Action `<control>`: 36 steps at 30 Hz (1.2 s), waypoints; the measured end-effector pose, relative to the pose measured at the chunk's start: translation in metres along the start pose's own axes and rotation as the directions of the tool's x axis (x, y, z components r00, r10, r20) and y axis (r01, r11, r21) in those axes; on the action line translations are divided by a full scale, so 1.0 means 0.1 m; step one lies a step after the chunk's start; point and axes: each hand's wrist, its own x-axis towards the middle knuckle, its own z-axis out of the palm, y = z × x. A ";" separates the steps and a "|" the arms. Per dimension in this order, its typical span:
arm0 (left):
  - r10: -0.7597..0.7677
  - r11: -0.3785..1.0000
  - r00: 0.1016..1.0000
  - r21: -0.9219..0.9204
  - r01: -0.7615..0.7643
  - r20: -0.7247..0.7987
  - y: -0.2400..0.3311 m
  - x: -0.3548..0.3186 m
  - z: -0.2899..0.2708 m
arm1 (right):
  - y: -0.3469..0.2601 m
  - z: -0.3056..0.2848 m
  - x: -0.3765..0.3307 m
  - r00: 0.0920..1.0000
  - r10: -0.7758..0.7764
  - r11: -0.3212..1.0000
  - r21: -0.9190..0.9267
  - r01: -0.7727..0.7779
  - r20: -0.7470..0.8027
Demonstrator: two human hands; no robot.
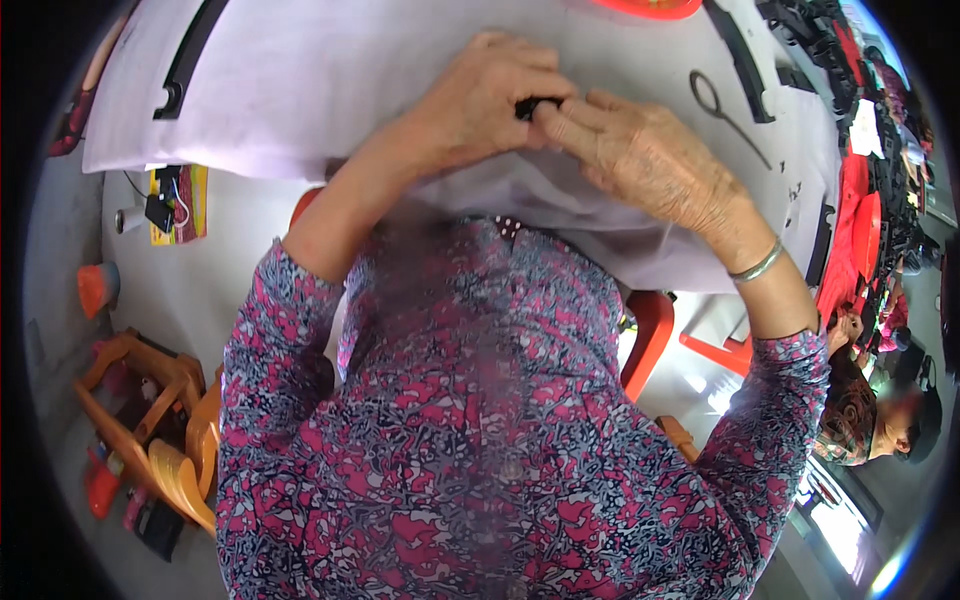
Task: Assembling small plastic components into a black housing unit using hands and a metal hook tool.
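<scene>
My left hand (488, 92) is closed, its fingers curled round a small black piece (535, 106) just above the white-covered table. Most of that piece is hidden by my fingers, so its exact kind does not show. From the other side my right hand (655, 155) meets it, thumb and fingertips pinched together at the black piece. To the right on the cloth lies a thin dark tool with a loop at one end (706, 92).
Long black plastic strips (192, 58) (738, 60) lie on the white cloth (300, 70) to both sides. A red basin (655, 8) stands at the far edge. Black parts (810, 45) pile up at the far right, where another person (865, 415) sits. A wooden chair (150, 410) stands lower left.
</scene>
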 end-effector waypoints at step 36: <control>-0.153 0.312 0.528 0.466 0.828 -0.836 -0.64 -1.33 -1.81 | 0.19 0.47 -0.41 0.610 0.700 0.697 0.539 -0.473 -0.371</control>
